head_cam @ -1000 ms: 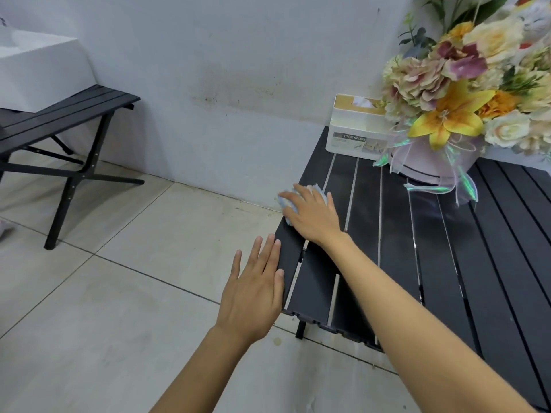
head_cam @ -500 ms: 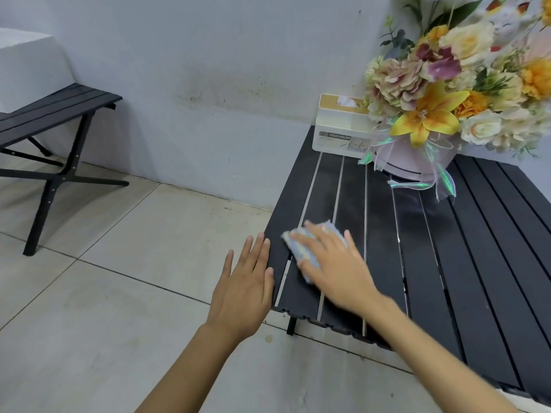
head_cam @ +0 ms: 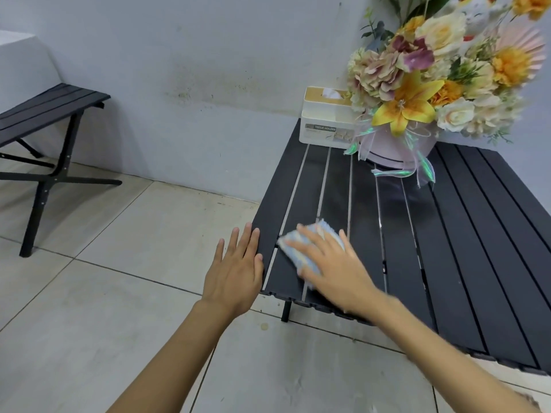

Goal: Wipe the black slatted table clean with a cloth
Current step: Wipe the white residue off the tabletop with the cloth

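R hand (head_cam: 334, 266): fingers (head_cam: 298, 244) spread and laid fairly flat, pressing down on a light-blue cloth (head_cam: 324, 230). They don't curl round it. The hand is a bit blurred. The cloth sticks out past the fingertips on the far side and under the palm on the near side. It lies on the near-left part of the black slatted table (head_cam: 462, 263), across the 2nd and 3rd slats from the left edge.

L hand (head_cam: 235, 272): palm down, fingers (head_cam: 243, 242) straight and close together, holding nothing. It sits over the floor just beside the table's left edge. Thumb and index tip are right at that edge; can't tell if they touch it.

Only readable writing: "TISSUE HOLDER" on a label on the front of a white tissue box (head_cam: 325, 126) w/ a tan top, a tissue poking out. Smaller print beneath it is too small to read. The box stands at the table's far-left corner, by the wall (head_cam: 193, 55).

Just right of the box, touching or nearly so: a bouquet (head_cam: 432, 79) of yellow, cream, orange and purple flowers in a round pale-pink container (head_cam: 396, 150) w/ shiny ribbon.

Far left: a 2nd black slatted table (head_cam: 50, 105) on crossed legs, standing on the pale tile floor (head_cam: 104, 293).
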Demonstrator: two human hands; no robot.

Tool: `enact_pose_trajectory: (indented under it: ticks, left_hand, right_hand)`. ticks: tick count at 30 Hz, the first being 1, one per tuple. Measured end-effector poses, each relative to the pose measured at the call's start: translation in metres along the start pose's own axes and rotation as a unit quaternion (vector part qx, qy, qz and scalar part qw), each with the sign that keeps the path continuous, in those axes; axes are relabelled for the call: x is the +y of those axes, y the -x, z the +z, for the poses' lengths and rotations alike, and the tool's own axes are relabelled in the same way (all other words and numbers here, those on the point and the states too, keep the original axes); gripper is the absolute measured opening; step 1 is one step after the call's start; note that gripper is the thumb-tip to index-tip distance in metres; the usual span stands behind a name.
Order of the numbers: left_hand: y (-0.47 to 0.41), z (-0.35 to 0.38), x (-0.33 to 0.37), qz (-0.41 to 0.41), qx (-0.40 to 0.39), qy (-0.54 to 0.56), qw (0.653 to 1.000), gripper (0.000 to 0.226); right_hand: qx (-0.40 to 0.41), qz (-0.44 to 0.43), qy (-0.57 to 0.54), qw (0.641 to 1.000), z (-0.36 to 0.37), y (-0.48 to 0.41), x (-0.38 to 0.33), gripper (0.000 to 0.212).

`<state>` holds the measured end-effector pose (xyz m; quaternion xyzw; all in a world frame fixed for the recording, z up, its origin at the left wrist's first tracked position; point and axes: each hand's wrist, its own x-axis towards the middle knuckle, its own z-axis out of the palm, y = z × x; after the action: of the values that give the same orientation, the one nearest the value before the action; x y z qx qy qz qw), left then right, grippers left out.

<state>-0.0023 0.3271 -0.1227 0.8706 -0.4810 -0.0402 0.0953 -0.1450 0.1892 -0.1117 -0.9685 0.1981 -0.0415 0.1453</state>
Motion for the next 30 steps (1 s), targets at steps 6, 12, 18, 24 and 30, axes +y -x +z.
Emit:
enact_pose_trajectory:
  ticks: [6, 12, 18, 24, 30]
  left_hand:
    - [-0.016, 0.006, 0.044, 0.012, 0.050, 0.026, 0.998, 0.052]
    - [-0.035, 0.021, 0.055, 0.043, 0.040, -0.005, 0.998, 0.075]
    - [-0.038, 0.020, 0.052, 0.051, 0.044, -0.002, 0.998, 0.082]
    - [-0.039, 0.023, 0.051, 0.057, 0.066, 0.015, 0.996, 0.079]
    - [-0.041, 0.023, 0.052, 0.053, 0.075, 0.019, 0.996, 0.080]
  right_hand:
    - [-0.028, 0.003, -0.011, 1.000, -0.016, 0.057, 0.037, 0.048]
    - [0.051, 0.155, -0.004, 0.987, -0.025, -0.014, 0.093, 0.044]
    - [0.067, 0.177, -0.016, 0.982, -0.024, -0.036, 0.090, 0.046]
    - [0.004, 0.011, -0.009, 1.000, -0.014, 0.049, 0.037, 0.057]
    - [-0.036, -0.050, -0.033, 0.998, -0.029, 0.057, 0.062, 0.047]
